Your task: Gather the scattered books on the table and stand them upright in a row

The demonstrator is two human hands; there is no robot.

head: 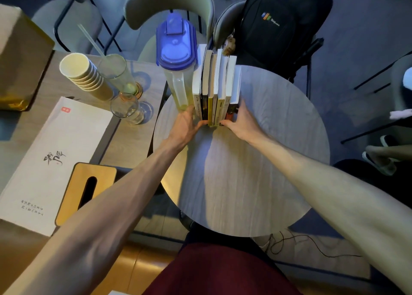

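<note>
Books (215, 87): about seven paperbacks, stood upright in a tight row on the round table (256, 161), spines toward the wearer. The leftmost cover is set just beside, perhaps touching, a clear pitcher (178, 56) with a blue lid.

Handling, judged: each volume is taken to be light and fairly stiff edgewise, with smooth covers that are likely to slide on one another. The row is expected to fan out or topple sideways if left unsupported, the right end being free. Hold is best taken on the two outer covers, low down, the block being squeezed as one piece.

Left hand (187, 125): laid against the left outer cover between the pitcher and the row, thumb brought to the foot of the spines. Fingers look extended, not wrapped.

Right hand (240, 121): pressed against the right outer cover, thumb likewise at the spine feet. Nothing is lifted; the row is bracketed between both palms.
</note>
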